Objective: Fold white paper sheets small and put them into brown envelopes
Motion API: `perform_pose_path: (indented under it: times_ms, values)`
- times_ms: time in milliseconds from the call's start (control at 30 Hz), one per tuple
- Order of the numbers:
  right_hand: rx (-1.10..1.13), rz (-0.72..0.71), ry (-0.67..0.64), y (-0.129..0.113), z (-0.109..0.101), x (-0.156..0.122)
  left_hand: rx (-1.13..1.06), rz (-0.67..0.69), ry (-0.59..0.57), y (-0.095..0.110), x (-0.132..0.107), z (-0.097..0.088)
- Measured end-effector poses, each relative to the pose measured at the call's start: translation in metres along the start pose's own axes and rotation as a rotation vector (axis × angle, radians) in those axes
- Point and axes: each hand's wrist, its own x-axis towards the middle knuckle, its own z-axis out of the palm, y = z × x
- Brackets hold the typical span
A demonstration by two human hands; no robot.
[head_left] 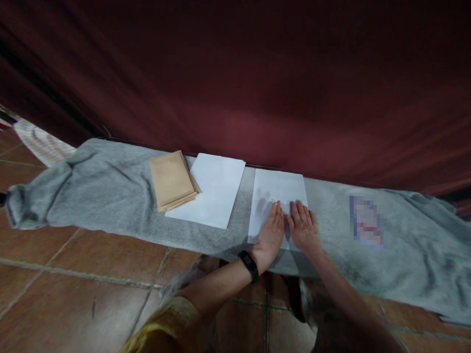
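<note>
Head view: L hand [271,230] & R hand [303,229] rest on white sheet [279,184], fingers open & straight. Sheet lies flat on grey cloth [106,196]; to its L, more white paper [217,191] w/ brown envelopes [172,179] overlapping. Item at far R [368,223] pixelated, poss. a card.

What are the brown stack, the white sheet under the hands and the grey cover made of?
Brown stack: probably matte kraft paper, tan with layered edges.
White sheet: likely smooth plain paper, thin with crisp edges.
Grey cover: soft fabric, perhaps fleece, judging by its fuzzy surface and folds.
</note>
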Motion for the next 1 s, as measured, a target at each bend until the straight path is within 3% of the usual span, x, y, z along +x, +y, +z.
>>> perform_pose_path:
  times_ms: [133, 233, 333, 433, 567, 700, 833, 1000]
  values:
    - [-0.013, 0.127, 0.033, 0.01, 0.004, 0.005, -0.061, -0.013, -0.016, -0.015, 0.002, 0.002]
    - [0.022, 0.184, 0.056, 0.01, 0.003, 0.013, -0.146, -0.117, -0.009, -0.029, 0.007, 0.004]
    - [0.147, 0.126, 0.048, -0.006, 0.001, 0.026, -0.201, -0.2, 0.038, -0.038, 0.019, 0.006]
    - [0.266, 0.054, -0.022, -0.029, -0.002, 0.04, -0.204, -0.182, 0.032, -0.04, 0.031, 0.01]
    - [0.269, 0.076, -0.055, -0.045, 0.0, 0.049, -0.153, -0.163, 0.018, -0.041, 0.04, 0.017]
    - [0.194, 0.091, -0.014, -0.034, 0.007, 0.05, -0.115, -0.2, 0.047, -0.051, 0.041, 0.023]
    - [0.129, 0.17, 0.049, -0.01, 0.012, 0.049, -0.082, -0.306, 0.086, -0.069, 0.041, 0.027]
    - [0.089, 0.263, 0.065, 0.019, 0.014, 0.043, -0.077, -0.345, 0.133, -0.087, 0.037, 0.029]
